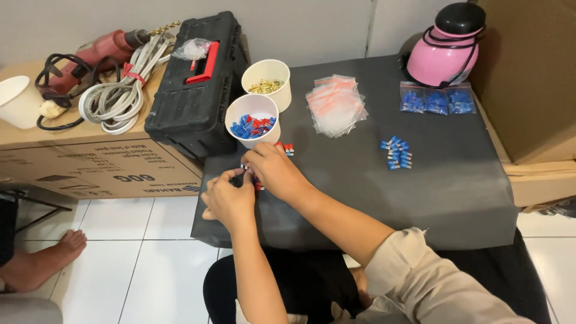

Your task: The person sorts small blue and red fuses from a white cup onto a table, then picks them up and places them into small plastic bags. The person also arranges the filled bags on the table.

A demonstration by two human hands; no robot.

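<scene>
Red and blue small connectors [258,183] sit pinched between the fingertips of both hands at the near left edge of a dark grey table cover [384,192]. Left of the grip, well apart, a white cup [15,101] stands on a cardboard box [90,162], with a red power drill [96,51] and a coil of grey cable [120,96] beyond it. A black toolbox [192,96] lies above and left of the hands. The left hand [227,201] is curled, its fingertips closed on the little pieces; exactly how many it holds cannot be told. The right hand [276,171] touches it, fingers bent down onto the same cluster. Just above the grip stands a white paper cup of red and blue connectors [252,122], and behind that a second cup of brass pieces [266,77]. Right of the grip lies a stack of clear zip bags [335,105], then a row of blue connectors [397,152]. Farthest right are three filled bags of blue pieces [437,100] and a pink appliance [447,51].
</scene>
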